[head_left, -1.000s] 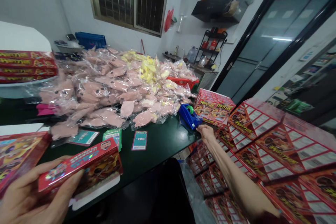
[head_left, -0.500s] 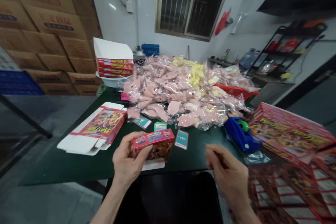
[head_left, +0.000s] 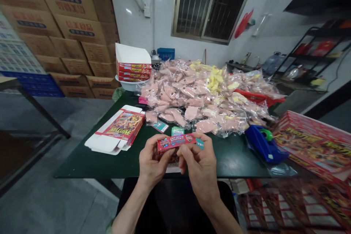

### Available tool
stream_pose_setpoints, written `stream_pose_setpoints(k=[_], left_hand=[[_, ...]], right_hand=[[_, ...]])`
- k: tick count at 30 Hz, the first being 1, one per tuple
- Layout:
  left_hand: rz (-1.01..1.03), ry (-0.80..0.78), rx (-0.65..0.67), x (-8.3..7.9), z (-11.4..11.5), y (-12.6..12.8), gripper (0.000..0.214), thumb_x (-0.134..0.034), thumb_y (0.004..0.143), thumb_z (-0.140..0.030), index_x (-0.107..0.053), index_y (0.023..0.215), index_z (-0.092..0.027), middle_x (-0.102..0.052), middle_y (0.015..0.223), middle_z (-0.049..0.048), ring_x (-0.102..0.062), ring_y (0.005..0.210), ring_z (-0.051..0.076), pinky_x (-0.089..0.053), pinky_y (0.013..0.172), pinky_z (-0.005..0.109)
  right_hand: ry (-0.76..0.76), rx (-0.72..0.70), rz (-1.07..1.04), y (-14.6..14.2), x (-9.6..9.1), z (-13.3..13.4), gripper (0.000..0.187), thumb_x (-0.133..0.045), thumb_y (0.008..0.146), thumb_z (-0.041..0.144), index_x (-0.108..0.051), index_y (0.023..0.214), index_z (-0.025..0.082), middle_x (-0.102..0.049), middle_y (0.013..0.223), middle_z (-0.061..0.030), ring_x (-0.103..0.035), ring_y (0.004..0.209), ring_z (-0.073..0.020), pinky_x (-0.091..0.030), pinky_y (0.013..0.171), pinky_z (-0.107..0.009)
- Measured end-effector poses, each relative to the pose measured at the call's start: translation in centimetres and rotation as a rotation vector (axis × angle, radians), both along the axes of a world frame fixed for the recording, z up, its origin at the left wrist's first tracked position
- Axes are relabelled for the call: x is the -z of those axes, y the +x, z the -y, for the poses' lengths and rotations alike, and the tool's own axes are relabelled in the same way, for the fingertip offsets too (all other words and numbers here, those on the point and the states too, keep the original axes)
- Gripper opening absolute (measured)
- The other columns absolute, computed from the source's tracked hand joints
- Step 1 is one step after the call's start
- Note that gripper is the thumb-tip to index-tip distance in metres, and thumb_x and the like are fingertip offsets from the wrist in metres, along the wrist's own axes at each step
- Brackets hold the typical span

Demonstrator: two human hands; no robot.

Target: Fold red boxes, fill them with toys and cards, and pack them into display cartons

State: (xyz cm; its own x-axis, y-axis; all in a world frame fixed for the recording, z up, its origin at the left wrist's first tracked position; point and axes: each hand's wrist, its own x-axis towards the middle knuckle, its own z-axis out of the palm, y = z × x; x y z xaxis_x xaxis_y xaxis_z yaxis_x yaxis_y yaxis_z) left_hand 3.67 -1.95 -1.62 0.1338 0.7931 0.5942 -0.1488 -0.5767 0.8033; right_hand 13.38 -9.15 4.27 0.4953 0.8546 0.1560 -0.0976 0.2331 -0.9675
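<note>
The person's left hand (head_left: pixel 152 164) and right hand (head_left: pixel 199 168) hold a small red printed box (head_left: pixel 175 142) between them, just above the near part of a dark green table (head_left: pixel 233 157). The box lies on its side, long axis running across the view and tilted slightly up toward the right. The left fingers are curled together around its left end with the thumb pressed on the front. The right thumb and fingers are clamped on its right end, and the two hands nearly touch in the middle.

A teal printed card (head_left: pixel 200 143) lies on the table just beyond the right hand, and a green card pack (head_left: pixel 177 131) lies just past the box. A second teal card (head_left: pixel 160 127) sits further left, beside a flattened white-and-red carton blank (head_left: pixel 117 129). Further right, a blue tape dispenser (head_left: pixel 263 144) stands near the table's edge, next to a large red display carton (head_left: pixel 315 142). A great heap of pink and yellow toys in clear plastic bags (head_left: pixel 192 98) covers the far part of the table. Beyond it, a white tray of red boxes (head_left: pixel 133 67) rests in a white basin, and stacked cardboard cartons (head_left: pixel 68 36) rise against the wall.
</note>
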Motion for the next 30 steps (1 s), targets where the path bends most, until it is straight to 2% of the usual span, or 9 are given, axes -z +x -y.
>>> stream_pose_setpoints(k=[7, 13, 17, 22, 27, 30], left_hand=[[-0.145, 0.159, -0.042, -0.4, -0.8, -0.8, 0.036, -0.068, 0.075, -0.017, -0.054, 0.108, -0.022, -0.064, 0.099, 0.0045, -0.064, 0.083, 0.016, -0.054, 0.073, 0.026], [-0.261, 0.308, -0.009, -1.5, -1.4, -1.5, 0.035, -0.067, 0.076, -0.017, -0.056, 0.108, -0.021, -0.064, 0.097, 0.0043, -0.063, 0.083, 0.015, -0.052, 0.075, 0.026], [-0.344, 0.391, 0.031, -2.4, -1.4, -1.6, 0.031, -0.062, 0.079, -0.016, -0.058, 0.11, -0.022, -0.064, 0.094, 0.0054, -0.063, 0.083, 0.016, -0.053, 0.073, 0.028], [-0.358, 0.525, 0.044, -3.0, -1.3, -1.6, 0.043, -0.057, 0.082, -0.011, -0.054, 0.121, -0.028, -0.059, 0.091, 0.0041, -0.06, 0.078, 0.013, -0.051, 0.065, 0.023], [-0.525, 0.58, 0.057, -3.3, -1.5, -2.0, 0.044, -0.051, 0.085, -0.011, -0.054, 0.122, -0.033, -0.052, 0.089, 0.0031, -0.056, 0.074, 0.012, -0.049, 0.061, 0.021], [-0.598, 0.53, 0.112, -3.8, -1.6, -2.1, 0.043, -0.048, 0.087, -0.012, -0.052, 0.126, -0.03, -0.049, 0.089, 0.0033, -0.055, 0.075, 0.011, -0.049, 0.063, 0.022]], right_hand=[[-0.047, 0.042, 0.02, 0.1, 0.0, -0.5, 0.034, -0.06, 0.077, 0.03, -0.034, 0.097, 0.023, -0.056, 0.051, 0.0105, -0.042, 0.035, -0.0055, -0.033, 0.033, -0.014], [-0.062, 0.068, 0.039, 0.1, 0.0, -0.6, 0.032, -0.058, 0.077, 0.028, -0.034, 0.098, 0.022, -0.056, 0.051, 0.0112, -0.04, 0.033, -0.0043, -0.029, 0.033, -0.014], [-0.057, 0.073, 0.033, 0.0, 0.0, -0.6, 0.033, -0.059, 0.076, 0.027, -0.034, 0.097, 0.022, -0.056, 0.05, 0.0115, -0.04, 0.033, -0.0045, -0.027, 0.033, -0.014], [-0.041, 0.069, 0.022, 0.0, 0.1, -0.6, 0.032, -0.059, 0.076, 0.026, -0.034, 0.095, 0.023, -0.054, 0.048, 0.0124, -0.041, 0.032, -0.0047, -0.025, 0.032, -0.014], [-0.035, 0.081, 0.022, 0.0, 0.1, -0.7, 0.03, -0.058, 0.077, 0.025, -0.035, 0.095, 0.022, -0.053, 0.048, 0.0126, -0.042, 0.033, -0.0047, -0.026, 0.033, -0.014], [-0.039, 0.076, 0.017, 0.0, 0.2, -0.8, 0.029, -0.058, 0.076, 0.026, -0.035, 0.094, 0.023, -0.054, 0.048, 0.0123, -0.043, 0.034, -0.005, -0.028, 0.034, -0.014]])
